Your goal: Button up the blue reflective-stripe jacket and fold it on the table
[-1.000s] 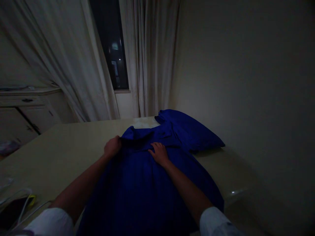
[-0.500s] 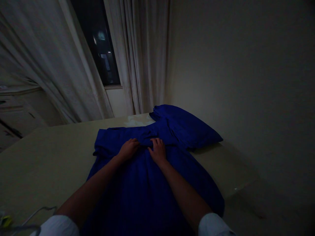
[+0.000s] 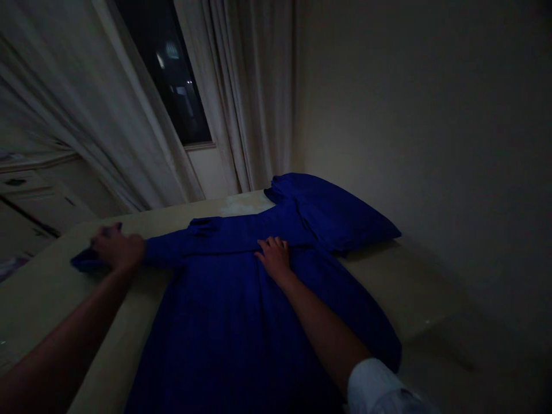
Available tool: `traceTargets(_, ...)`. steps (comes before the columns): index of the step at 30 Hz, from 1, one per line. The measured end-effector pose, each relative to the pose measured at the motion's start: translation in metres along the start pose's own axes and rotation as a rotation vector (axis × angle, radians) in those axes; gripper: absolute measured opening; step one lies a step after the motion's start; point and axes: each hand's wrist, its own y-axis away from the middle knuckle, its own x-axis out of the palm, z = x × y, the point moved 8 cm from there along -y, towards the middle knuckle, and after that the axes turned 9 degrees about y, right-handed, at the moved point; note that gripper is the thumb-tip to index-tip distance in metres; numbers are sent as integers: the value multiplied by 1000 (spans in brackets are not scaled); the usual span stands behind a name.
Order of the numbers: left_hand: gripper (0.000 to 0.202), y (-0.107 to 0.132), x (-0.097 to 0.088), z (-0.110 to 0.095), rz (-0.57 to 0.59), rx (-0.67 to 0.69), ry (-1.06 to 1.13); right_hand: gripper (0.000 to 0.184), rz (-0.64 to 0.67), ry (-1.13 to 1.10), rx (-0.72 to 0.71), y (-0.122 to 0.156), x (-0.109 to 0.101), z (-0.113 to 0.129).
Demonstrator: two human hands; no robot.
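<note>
A deep blue dress point(image 3: 215, 310) lies spread on a pale table, with its gathered skirt running toward me. Its left-side sleeve point(image 3: 166, 248) is stretched out sideways, and my left hand point(image 3: 118, 248), slightly blurred, grips it near the cuff. My right hand point(image 3: 275, 257) rests on the waist seam at the middle of the dress, fingers a little bent and thumb apart, palm down. The other, puffed sleeve point(image 3: 340, 213) lies out to the right, untouched.
The pale tabletop point(image 3: 401, 287) ends near the wall point(image 3: 409, 144) on the right. Long curtains point(image 3: 254, 103) hang behind it beside a dark window point(image 3: 172, 80). A light cabinet point(image 3: 38, 195) stands at the far left. The room is dim.
My left hand has moved from the dress's middle far to the left, drawing the bunched sleeve out straight. My right hand stays at the waist seam. The bodice lies flatter.
</note>
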Motion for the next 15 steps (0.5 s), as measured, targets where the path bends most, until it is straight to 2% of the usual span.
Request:
traceTargets(2,55,44,41,-30,351,218,-49,37,-20,21,-35,3,-3,4)
traceTargets(3,53,68,58,-40,474,307,-88,36,-28,26,-56,4,-4,8)
traceTargets(4,54,88,70,-45,531,352,-121,34,-31,31,-80,5,-5,13)
traceTargets(6,60,113,81,-46,506,355,-108,33,-21,43,-133,2,-3,28)
traceTargets(8,65,123,83,-38,440,304,-56,36,5,65,-190,-6,0,51)
traceTargets(10,66,124,80,-31,410,259,-17,37,37,94,-238,-19,3,77)
traceTargets(12,63,120,75,-26,401,224,6,29,67,117,-255,-35,3,99)
traceTargets(15,59,113,66,-21,389,175,24,20,63,119,-246,-53,-12,106)
